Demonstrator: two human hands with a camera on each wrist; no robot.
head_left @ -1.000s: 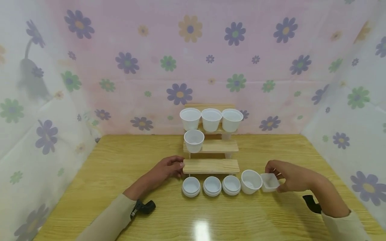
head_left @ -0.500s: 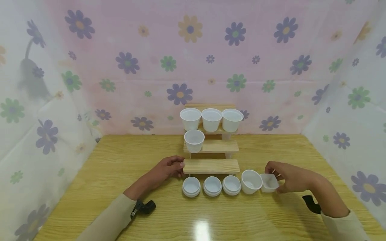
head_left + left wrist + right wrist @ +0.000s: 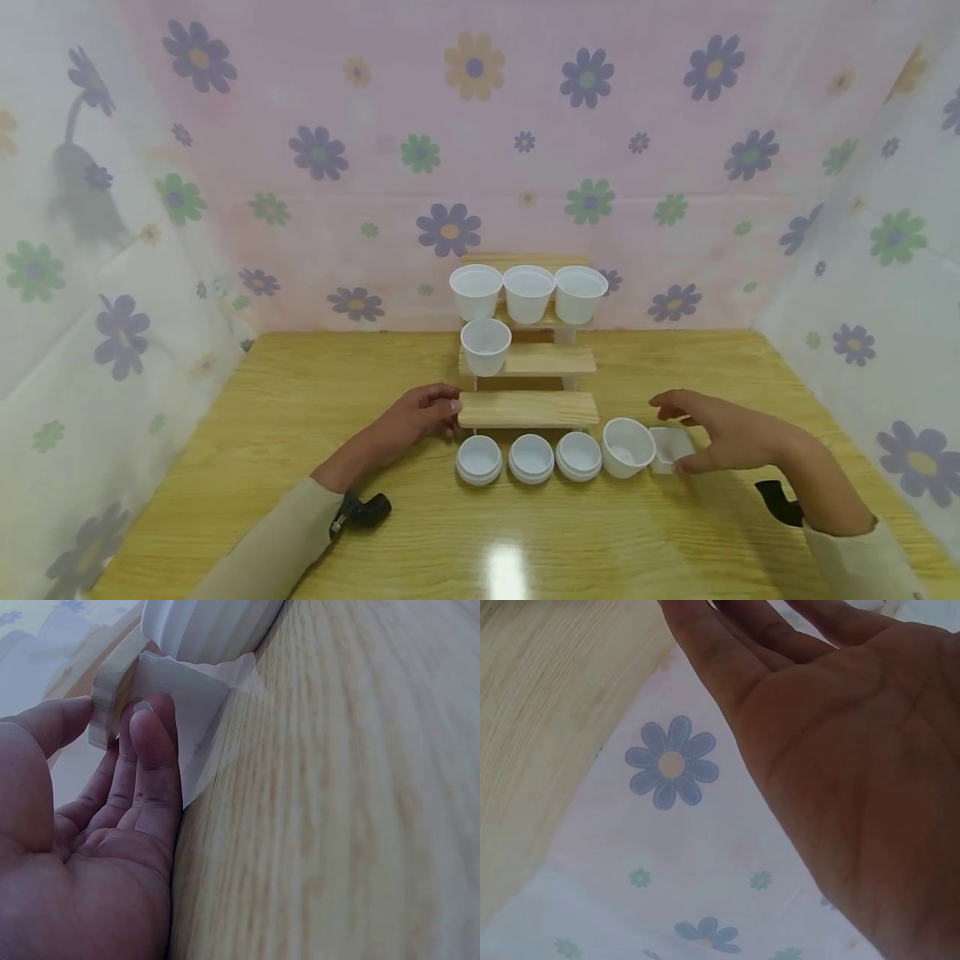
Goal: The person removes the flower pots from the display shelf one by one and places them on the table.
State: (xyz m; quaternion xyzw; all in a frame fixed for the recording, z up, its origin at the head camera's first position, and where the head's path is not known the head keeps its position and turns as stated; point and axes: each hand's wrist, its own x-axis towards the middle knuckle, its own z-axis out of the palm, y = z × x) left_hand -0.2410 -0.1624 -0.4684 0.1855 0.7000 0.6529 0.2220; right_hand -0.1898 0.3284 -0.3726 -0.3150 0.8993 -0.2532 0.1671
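Observation:
My left hand (image 3: 412, 423) holds the left end of the lowest wooden shelf (image 3: 528, 409); in the left wrist view thumb and fingers of the hand (image 3: 112, 802) lie either side of the board's end (image 3: 112, 694). Over a small square white cup (image 3: 670, 450) at the right end of the front row, my right hand (image 3: 731, 433) hovers with thumb and fingers spread. The right wrist view shows the palm (image 3: 840, 742) but no cup. A round white cup (image 3: 627, 448) stands just left of the square one.
Three low round white cups (image 3: 479, 460) stand before the stepped stand. Three taller white cups (image 3: 528, 295) line an upper shelf, and one cup (image 3: 486, 347) sits at the left of the middle shelf (image 3: 551, 358). Flowered cloth (image 3: 375, 167) surrounds the table (image 3: 315, 367).
My right hand has let go of the square cup, its fingers spreading apart and lifting slightly. The left hand keeps its hold on the shelf end.

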